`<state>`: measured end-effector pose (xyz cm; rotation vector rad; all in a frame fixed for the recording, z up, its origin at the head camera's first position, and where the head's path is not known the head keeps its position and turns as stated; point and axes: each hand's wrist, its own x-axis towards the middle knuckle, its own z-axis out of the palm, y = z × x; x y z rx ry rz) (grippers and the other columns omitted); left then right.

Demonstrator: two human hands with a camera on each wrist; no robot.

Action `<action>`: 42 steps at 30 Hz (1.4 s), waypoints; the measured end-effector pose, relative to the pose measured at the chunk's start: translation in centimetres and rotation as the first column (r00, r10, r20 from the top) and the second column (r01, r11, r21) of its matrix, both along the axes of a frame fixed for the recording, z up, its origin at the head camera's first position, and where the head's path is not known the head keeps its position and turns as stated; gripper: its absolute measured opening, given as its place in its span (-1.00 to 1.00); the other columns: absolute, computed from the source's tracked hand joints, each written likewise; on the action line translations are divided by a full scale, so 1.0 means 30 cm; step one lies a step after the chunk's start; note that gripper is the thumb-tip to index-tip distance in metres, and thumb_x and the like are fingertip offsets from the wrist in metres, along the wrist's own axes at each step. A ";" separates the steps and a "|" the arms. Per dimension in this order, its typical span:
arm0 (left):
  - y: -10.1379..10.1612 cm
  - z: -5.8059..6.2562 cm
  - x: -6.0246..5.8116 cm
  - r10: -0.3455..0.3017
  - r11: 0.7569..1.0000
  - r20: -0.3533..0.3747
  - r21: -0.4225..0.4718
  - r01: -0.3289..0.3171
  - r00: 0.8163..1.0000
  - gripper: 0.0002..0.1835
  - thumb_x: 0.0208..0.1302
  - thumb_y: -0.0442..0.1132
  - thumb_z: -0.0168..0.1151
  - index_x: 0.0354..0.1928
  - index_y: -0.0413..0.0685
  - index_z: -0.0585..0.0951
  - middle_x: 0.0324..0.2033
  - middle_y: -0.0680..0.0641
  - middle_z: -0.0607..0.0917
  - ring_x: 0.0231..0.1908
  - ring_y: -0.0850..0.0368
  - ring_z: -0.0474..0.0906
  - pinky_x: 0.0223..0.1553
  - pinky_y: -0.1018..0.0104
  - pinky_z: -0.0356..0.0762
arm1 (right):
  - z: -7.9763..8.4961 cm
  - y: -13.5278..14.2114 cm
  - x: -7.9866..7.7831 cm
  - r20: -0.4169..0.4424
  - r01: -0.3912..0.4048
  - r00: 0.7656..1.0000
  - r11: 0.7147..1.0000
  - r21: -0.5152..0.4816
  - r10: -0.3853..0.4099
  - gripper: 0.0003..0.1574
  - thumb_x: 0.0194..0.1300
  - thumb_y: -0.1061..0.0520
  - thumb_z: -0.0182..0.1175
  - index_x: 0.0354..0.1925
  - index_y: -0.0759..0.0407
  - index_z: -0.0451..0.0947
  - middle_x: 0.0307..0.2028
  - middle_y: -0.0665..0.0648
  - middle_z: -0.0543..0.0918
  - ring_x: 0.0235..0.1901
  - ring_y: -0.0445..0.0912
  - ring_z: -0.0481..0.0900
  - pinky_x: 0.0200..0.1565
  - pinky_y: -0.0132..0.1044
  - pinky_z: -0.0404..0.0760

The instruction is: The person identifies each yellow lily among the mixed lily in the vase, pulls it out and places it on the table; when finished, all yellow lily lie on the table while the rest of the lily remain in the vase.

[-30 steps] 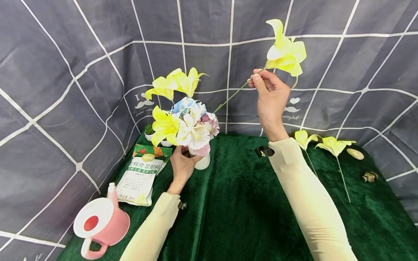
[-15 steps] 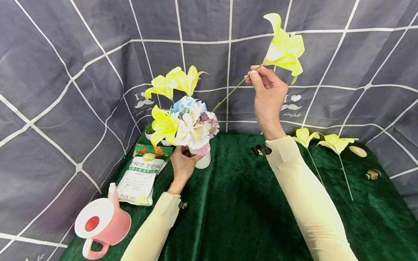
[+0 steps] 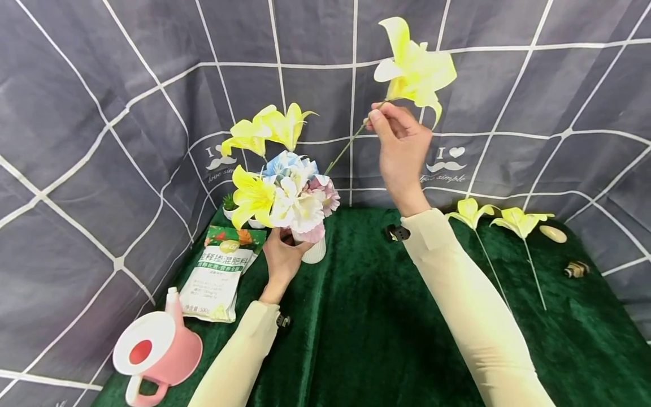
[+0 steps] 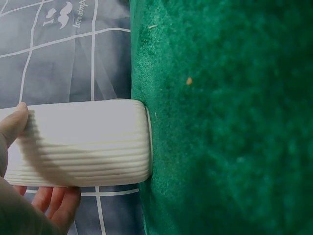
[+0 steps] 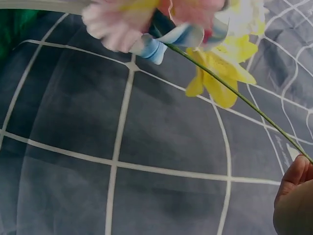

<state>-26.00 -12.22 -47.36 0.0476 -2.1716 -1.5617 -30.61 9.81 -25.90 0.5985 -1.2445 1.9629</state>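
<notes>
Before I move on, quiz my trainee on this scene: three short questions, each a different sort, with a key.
1. True or false: the left grip holds the white vase.
2. What does the right grip pinch? A) the watering can B) a lily stem C) the fertilizer bag
3. How many yellow lilies lie on the green cloth?

Key: 1. True. 2. B. 3. Two.

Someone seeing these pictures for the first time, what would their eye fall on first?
Probably the yellow lily that the right hand pinches by its stem, high against the dark gridded cloth. Next, the mixed bouquet near the middle, in a white ribbed vase the left hand grips. Then the pink watering can at the head view's lower left.
</notes>
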 end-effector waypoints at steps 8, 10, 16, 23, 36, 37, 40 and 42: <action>-0.001 0.005 0.003 0.012 1.000 -0.009 -0.007 -0.012 1.000 -0.44 -0.09 -0.15 0.66 -0.02 -0.09 0.62 -0.22 -0.20 0.74 -0.18 -0.10 0.73 -0.10 -0.03 0.72 | 0.023 0.024 0.053 0.035 0.000 0.999 0.997 -0.079 0.003 -0.94 0.24 0.46 0.27 -0.32 0.46 0.69 -0.32 0.16 0.70 -0.41 -0.07 0.67 -0.13 -0.30 0.68; -0.001 0.004 0.002 0.002 1.000 -0.003 -0.002 -0.002 1.000 -0.44 -0.09 -0.16 0.66 -0.02 -0.09 0.62 -0.21 -0.21 0.73 -0.16 -0.10 0.73 -0.08 -0.04 0.72 | 0.031 0.025 0.064 0.055 0.007 0.998 0.995 -0.097 -0.002 -0.92 0.24 0.46 0.27 -0.35 0.41 0.70 -0.34 0.14 0.71 -0.42 -0.08 0.66 -0.15 -0.30 0.67; -0.002 -0.001 -0.001 0.010 1.000 -0.015 -0.022 -0.010 1.000 -0.40 -0.11 -0.12 0.68 0.01 -0.06 0.62 -0.22 -0.21 0.74 -0.19 -0.10 0.72 -0.15 0.08 0.70 | 0.044 0.042 0.059 0.074 0.023 0.997 0.994 -0.110 -0.015 -0.88 0.23 0.43 0.30 -0.39 0.29 0.71 -0.35 0.14 0.73 -0.45 -0.07 0.64 -0.14 -0.27 0.67; -0.005 0.002 -0.001 0.010 0.999 -0.024 -0.037 -0.011 1.000 -0.41 -0.09 -0.09 0.67 0.02 -0.03 0.63 -0.23 -0.20 0.76 -0.23 -0.07 0.72 -0.26 0.33 0.62 | 0.038 0.114 0.065 0.078 0.061 0.996 0.972 -0.229 -0.044 -0.94 0.19 0.49 0.31 -0.33 0.45 0.69 -0.37 0.18 0.74 -0.49 -0.06 0.66 -0.21 -0.28 0.68; -0.011 -0.008 -0.007 -0.009 1.000 0.010 0.005 0.009 1.000 -0.39 -0.10 -0.14 0.66 0.04 -0.03 0.60 -0.16 -0.16 0.73 -0.13 -0.08 0.73 -0.05 -0.02 0.72 | 0.053 0.327 0.143 -0.014 0.113 0.991 0.911 -0.396 -0.129 -0.93 0.14 0.57 0.28 -0.33 0.59 0.65 -0.45 0.28 0.69 -0.55 0.03 0.60 -0.32 -0.24 0.62; -0.011 -0.009 -0.007 -0.011 1.000 0.010 0.005 0.011 1.000 -0.39 -0.10 -0.14 0.67 0.04 -0.02 0.60 -0.16 -0.15 0.72 -0.13 -0.07 0.73 -0.05 -0.01 0.72 | 0.054 0.345 0.152 -0.017 0.121 0.990 0.910 -0.397 -0.140 -0.92 0.13 0.57 0.30 -0.32 0.61 0.64 -0.46 0.29 0.68 -0.56 0.03 0.60 -0.34 -0.24 0.62; -0.010 -0.009 -0.008 -0.014 1.000 0.003 0.011 0.014 1.000 -0.39 -0.10 -0.15 0.67 0.03 -0.03 0.60 -0.17 -0.17 0.72 -0.13 -0.08 0.73 -0.04 -0.02 0.72 | 0.058 0.397 0.182 -0.018 0.157 0.984 0.917 -0.367 -0.176 -0.89 0.11 0.54 0.33 -0.35 0.66 0.61 -0.48 0.30 0.66 -0.57 0.03 0.58 -0.34 -0.24 0.61; -0.010 -0.007 -0.008 -0.017 1.000 -0.003 0.013 0.017 1.000 -0.40 -0.10 -0.14 0.67 0.03 -0.03 0.60 -0.18 -0.18 0.72 -0.14 -0.09 0.73 -0.04 -0.03 0.72 | 0.058 0.429 0.202 -0.016 0.163 0.984 0.924 -0.345 -0.179 -0.85 0.09 0.53 0.34 -0.36 0.70 0.59 -0.49 0.31 0.65 -0.57 0.03 0.56 -0.34 -0.23 0.62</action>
